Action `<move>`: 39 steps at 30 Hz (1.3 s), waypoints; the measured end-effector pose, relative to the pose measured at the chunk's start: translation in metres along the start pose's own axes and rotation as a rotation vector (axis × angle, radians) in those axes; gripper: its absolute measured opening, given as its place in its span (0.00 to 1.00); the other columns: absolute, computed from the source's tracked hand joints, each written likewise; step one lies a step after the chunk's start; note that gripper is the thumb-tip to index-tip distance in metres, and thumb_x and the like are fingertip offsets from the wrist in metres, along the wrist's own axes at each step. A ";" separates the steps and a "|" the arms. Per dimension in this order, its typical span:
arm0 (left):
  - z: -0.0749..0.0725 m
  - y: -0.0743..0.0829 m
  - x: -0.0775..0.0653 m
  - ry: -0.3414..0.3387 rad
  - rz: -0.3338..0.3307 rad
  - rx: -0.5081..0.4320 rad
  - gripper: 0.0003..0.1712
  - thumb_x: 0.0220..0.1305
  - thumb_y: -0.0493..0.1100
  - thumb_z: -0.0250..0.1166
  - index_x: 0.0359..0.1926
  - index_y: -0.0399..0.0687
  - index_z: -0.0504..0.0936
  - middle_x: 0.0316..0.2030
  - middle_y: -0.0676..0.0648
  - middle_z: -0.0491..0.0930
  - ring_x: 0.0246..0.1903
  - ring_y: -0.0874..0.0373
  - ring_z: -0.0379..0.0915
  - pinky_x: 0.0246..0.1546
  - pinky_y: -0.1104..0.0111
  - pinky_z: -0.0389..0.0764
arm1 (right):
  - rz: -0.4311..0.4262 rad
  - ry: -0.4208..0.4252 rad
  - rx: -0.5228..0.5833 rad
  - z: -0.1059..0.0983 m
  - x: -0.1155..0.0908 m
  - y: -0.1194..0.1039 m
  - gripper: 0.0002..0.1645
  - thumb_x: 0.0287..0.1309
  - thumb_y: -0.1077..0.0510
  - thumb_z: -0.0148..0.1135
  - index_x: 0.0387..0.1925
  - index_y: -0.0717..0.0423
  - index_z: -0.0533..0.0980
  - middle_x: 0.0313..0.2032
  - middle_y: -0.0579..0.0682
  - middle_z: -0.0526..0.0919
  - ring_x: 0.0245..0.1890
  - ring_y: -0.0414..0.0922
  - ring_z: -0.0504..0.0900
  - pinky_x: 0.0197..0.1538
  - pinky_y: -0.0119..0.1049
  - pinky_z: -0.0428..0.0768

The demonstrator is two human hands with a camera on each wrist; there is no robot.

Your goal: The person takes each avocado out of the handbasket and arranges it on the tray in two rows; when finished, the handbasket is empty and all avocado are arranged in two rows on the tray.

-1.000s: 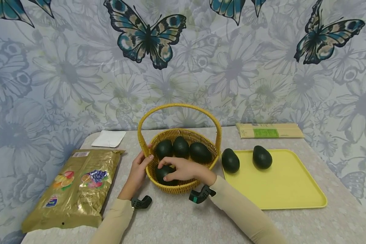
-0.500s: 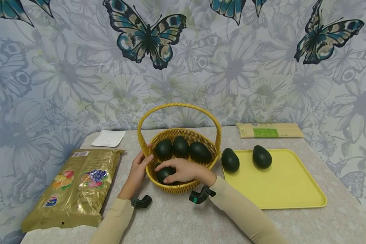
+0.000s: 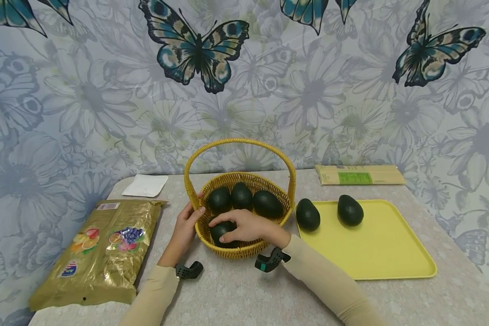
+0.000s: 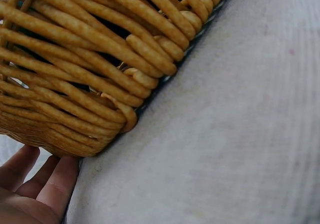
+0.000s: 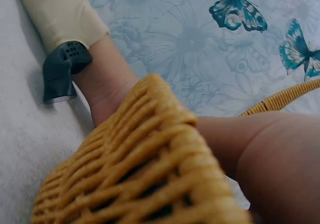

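The left hand (image 3: pixel 185 224) is gripping the wicker basket (image 3: pixel 237 253) by its left side, seemingly to keep it from sliding, while the right hand (image 3: pixel 247 226) is clasping the nearest avocado (image 3: pixel 221 232) inside, in front of three other avocados (image 3: pixel 242 196).

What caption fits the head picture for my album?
Left hand holds the wicker basket; right hand grips an avocado inside it.
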State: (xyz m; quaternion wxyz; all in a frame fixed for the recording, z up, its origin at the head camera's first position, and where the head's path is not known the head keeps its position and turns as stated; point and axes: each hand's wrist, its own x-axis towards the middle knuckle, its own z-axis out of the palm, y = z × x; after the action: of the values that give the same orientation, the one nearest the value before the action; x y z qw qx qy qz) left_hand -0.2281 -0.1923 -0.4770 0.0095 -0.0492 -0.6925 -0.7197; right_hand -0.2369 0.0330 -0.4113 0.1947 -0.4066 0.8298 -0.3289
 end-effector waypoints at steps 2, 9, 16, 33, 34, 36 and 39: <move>0.000 -0.001 0.000 0.005 -0.002 0.005 0.31 0.79 0.42 0.52 0.78 0.48 0.60 0.78 0.41 0.57 0.75 0.47 0.55 0.56 0.83 0.71 | 0.013 0.002 -0.010 -0.003 -0.004 -0.001 0.28 0.65 0.54 0.67 0.66 0.43 0.77 0.67 0.46 0.77 0.67 0.44 0.75 0.66 0.39 0.75; 0.000 -0.002 0.001 0.012 0.001 0.002 0.31 0.79 0.42 0.53 0.78 0.48 0.60 0.79 0.42 0.56 0.76 0.50 0.53 0.57 0.84 0.69 | 0.040 0.034 -0.018 -0.019 -0.022 -0.002 0.28 0.66 0.52 0.67 0.67 0.41 0.76 0.68 0.44 0.77 0.68 0.44 0.75 0.66 0.44 0.75; 0.001 -0.001 0.001 0.022 -0.011 -0.001 0.31 0.79 0.41 0.52 0.78 0.47 0.60 0.79 0.43 0.56 0.76 0.50 0.52 0.56 0.85 0.69 | 0.007 0.082 -0.023 -0.036 -0.041 -0.003 0.28 0.67 0.52 0.65 0.67 0.46 0.76 0.67 0.48 0.78 0.63 0.47 0.78 0.60 0.43 0.79; 0.003 0.001 0.001 0.009 -0.008 -0.009 0.30 0.79 0.41 0.53 0.78 0.48 0.60 0.79 0.43 0.56 0.76 0.51 0.52 0.57 0.85 0.69 | -0.030 0.124 0.122 -0.082 -0.106 0.009 0.28 0.70 0.57 0.61 0.70 0.54 0.72 0.23 0.45 0.75 0.18 0.37 0.63 0.29 0.33 0.71; 0.003 0.001 0.001 0.011 -0.009 -0.008 0.30 0.79 0.41 0.53 0.78 0.48 0.60 0.79 0.43 0.56 0.76 0.51 0.53 0.56 0.85 0.69 | -0.030 0.118 0.138 -0.084 -0.110 0.011 0.28 0.70 0.58 0.61 0.70 0.55 0.72 0.18 0.45 0.71 0.18 0.37 0.66 0.30 0.33 0.74; 0.003 0.000 0.001 0.016 -0.009 -0.008 0.30 0.79 0.41 0.53 0.78 0.48 0.60 0.79 0.43 0.56 0.76 0.51 0.53 0.56 0.84 0.69 | -0.025 0.112 0.170 -0.089 -0.117 0.014 0.29 0.71 0.58 0.60 0.70 0.57 0.71 0.22 0.52 0.77 0.21 0.38 0.73 0.33 0.36 0.81; 0.002 0.000 0.001 0.018 -0.007 -0.008 0.30 0.79 0.41 0.53 0.78 0.48 0.60 0.79 0.43 0.56 0.76 0.51 0.53 0.56 0.84 0.70 | 0.001 0.104 0.213 -0.095 -0.128 0.016 0.30 0.71 0.57 0.60 0.71 0.59 0.69 0.52 0.63 0.82 0.34 0.38 0.83 0.42 0.41 0.86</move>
State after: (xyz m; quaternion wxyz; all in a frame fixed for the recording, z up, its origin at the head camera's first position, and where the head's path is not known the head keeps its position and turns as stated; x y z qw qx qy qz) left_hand -0.2286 -0.1902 -0.4766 0.0129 -0.0405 -0.6895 -0.7230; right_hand -0.2263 0.1799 -0.3482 0.1938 -0.3656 0.7993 -0.4358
